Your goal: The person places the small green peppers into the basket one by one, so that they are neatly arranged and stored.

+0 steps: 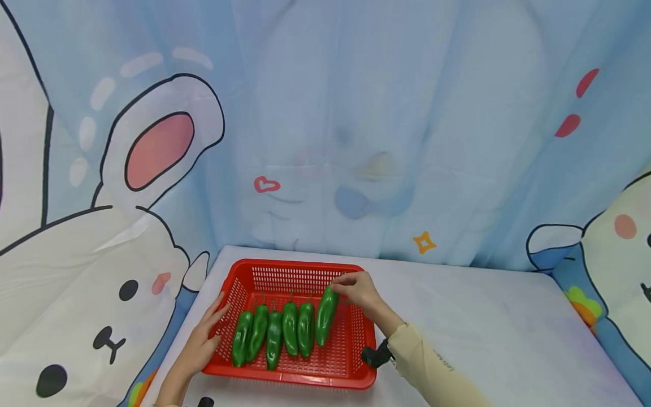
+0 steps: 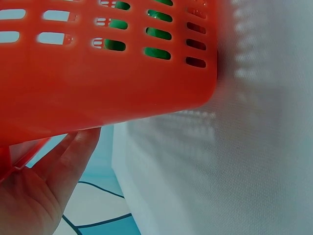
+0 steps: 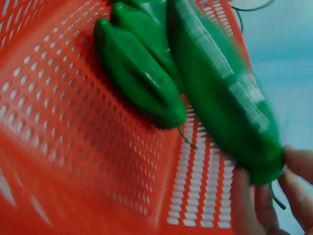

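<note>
My right hand (image 1: pixel 359 290) pinches a green chili pepper (image 1: pixel 327 315) near its stem end, above the right part of a red plastic basket (image 1: pixel 356 328). In the right wrist view that pepper (image 3: pixel 220 88) hangs blurred in front of the others, its thin stem among my fingertips. Several more green peppers (image 1: pixel 274 339) lie side by side on the basket floor, stems toward the far wall. My left hand (image 1: pixel 199 343) rests on the basket's left rim, fingers spread; the left wrist view has its fingers (image 2: pixel 73 159) against the outside of the basket.
The basket stands on a white-covered table (image 1: pixel 458 333) that extends to the right. A blue cartoon-printed curtain (image 1: pixel 325 113) hangs behind it and at both sides. A black wrist-camera piece (image 1: pixel 376 356) on my right sleeve is close to the basket's right rim.
</note>
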Available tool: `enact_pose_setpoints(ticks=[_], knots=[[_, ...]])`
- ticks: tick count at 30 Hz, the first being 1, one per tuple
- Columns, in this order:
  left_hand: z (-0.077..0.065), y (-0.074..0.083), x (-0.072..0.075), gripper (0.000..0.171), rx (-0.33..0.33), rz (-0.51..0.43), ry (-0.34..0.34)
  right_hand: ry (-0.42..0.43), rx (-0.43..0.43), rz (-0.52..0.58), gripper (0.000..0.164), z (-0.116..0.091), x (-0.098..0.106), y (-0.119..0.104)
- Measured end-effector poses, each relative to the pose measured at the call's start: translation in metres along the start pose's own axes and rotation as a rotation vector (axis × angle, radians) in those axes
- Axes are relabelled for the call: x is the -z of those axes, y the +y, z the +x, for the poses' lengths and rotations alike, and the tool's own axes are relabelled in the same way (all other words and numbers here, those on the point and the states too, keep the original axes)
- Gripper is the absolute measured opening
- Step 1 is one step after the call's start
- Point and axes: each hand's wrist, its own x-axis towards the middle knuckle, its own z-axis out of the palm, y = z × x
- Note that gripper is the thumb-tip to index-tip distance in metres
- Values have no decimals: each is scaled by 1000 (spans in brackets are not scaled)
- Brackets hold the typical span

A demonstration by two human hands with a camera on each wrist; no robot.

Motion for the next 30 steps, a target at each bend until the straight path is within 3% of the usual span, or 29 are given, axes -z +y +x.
enact_pose_setpoints(ticks=[7,11,21,30], knots=[[1,1,0,71,-9,4,5,23,59,-259,8,-1,-14,4],[1,-1,0,71,-6,-3,3,27,48,-327,5,2,-21,9],[-2,-4,-2,71,9,-5,-6,3,-94,-194,6,6,-38,33],[0,-1,0,71,-16,18,8,14,-162,-200,8,8,-41,33]])
